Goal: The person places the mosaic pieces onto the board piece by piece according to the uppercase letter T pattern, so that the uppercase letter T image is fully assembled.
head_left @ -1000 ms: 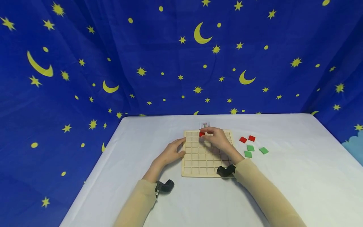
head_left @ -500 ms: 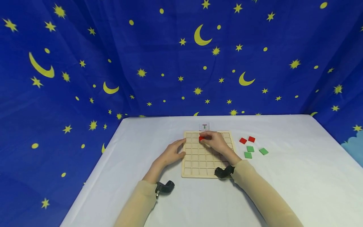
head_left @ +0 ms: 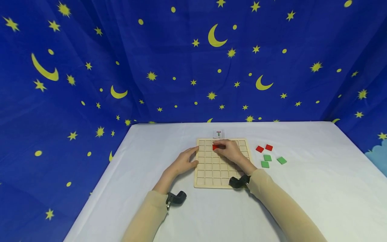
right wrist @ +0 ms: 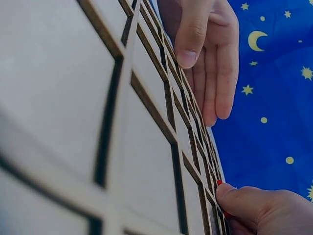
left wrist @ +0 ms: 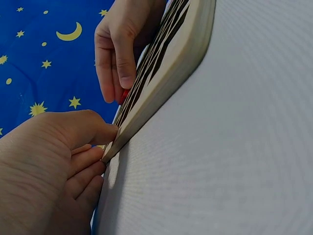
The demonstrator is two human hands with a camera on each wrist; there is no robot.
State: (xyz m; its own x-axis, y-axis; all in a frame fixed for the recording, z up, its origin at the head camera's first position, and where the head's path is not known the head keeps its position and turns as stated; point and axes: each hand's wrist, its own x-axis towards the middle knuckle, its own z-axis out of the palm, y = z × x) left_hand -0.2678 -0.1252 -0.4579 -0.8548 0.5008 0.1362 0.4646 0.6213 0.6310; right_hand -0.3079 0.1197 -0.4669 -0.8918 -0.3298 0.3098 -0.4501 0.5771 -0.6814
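Observation:
My right hand pinches a small red square tile between thumb and fingertips, low over the second row of the wooden grid board. In the right wrist view, slivers of that red tile show at the thumb, close to the board's dividers; the hand covers the rest. Along the board's left edge, my left hand touches the wood with spread, extended fingers and holds nothing. The left wrist view has its thumb against the board's rim.
Right of the board lie two red tiles and three green tiles on the white tabletop. Behind the board is a small printed card with a coloured pattern on a grid. A blue star-patterned curtain surrounds the table's back and sides.
My right hand has brought the red tile slightly nearer and lower on the board since a second ago, uncovering more of the card. My left hand stays at the board's edge.

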